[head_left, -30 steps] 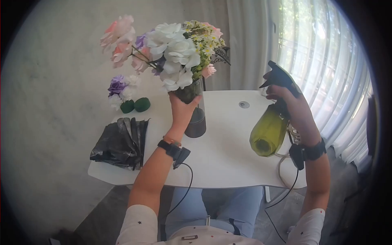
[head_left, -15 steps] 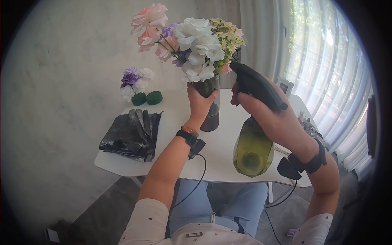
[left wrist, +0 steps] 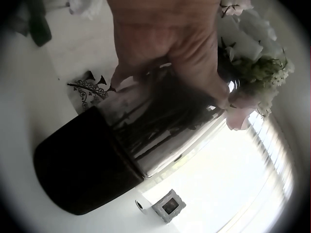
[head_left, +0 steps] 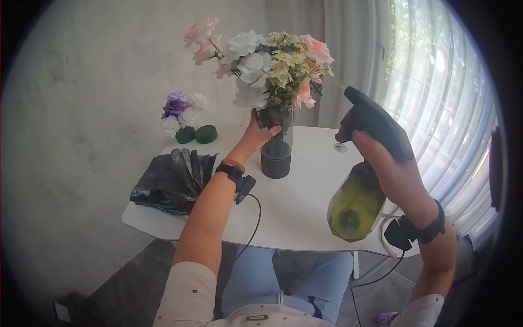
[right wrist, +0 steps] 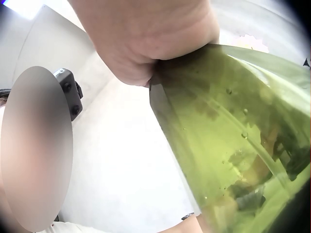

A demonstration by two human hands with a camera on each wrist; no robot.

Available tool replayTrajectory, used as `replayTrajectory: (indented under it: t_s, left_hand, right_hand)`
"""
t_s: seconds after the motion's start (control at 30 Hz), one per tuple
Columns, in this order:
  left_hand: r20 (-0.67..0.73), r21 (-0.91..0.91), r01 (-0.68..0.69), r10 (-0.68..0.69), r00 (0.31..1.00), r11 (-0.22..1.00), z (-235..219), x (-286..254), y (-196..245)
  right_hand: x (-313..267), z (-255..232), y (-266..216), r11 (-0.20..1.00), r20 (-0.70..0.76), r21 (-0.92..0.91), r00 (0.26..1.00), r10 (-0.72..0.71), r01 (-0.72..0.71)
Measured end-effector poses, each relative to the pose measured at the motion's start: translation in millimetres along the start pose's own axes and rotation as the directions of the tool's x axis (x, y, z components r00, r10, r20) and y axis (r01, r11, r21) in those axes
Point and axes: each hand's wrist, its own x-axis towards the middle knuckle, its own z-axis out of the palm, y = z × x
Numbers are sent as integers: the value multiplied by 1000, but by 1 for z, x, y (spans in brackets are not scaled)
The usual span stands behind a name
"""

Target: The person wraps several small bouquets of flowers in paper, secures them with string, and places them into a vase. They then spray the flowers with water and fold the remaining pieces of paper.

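In the head view my left hand grips a vase round its clear upper part, thumb across the near side. The vase has a dark base and stands upright on the table. Out of it rises a bouquet of white and pink blooms with small daisies; stems show through the wall in the left wrist view. To the right, my right hand holds a green spray bottle by its black spray head, nozzle facing left toward the flowers. The right wrist view shows droplets on the green bottle.
On the white table, a folded black sheet lies at left. Behind it are two green foam pieces and purple and white flowers. A small picture frame shows in the left wrist view. A sheer curtain hangs at right.
The vase has turned, so the daisies and pink roses now face me more. My right hand first brought the spray bottle left toward the bouquet, then drew it back right.
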Motion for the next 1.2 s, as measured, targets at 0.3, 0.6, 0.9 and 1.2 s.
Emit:
replayTrajectory:
  t_s: [0.3, 0.6, 0.9, 1.2]
  left_hand:
    - [-352, 503, -31, 238, 905, 864, 49, -23, 13]
    - [-423, 695, 63, 337, 841, 717, 49, 4, 7]
    - [-15, 278, 134, -136, 991, 951, -9, 9, 38]
    - [-368, 577, 78, 173, 914, 813, 32, 9, 29]
  right_hand:
    - [0, -19, 7, 999, -58, 8, 998, -38, 39]
    - [2, -13, 12, 999, -44, 51, 999, 2, 1]
    - [13, -24, 29, 983, -81, 180, 996, -28, 42]
    - [23, -21, 34, 990, -14, 110, 995, 95, -93]
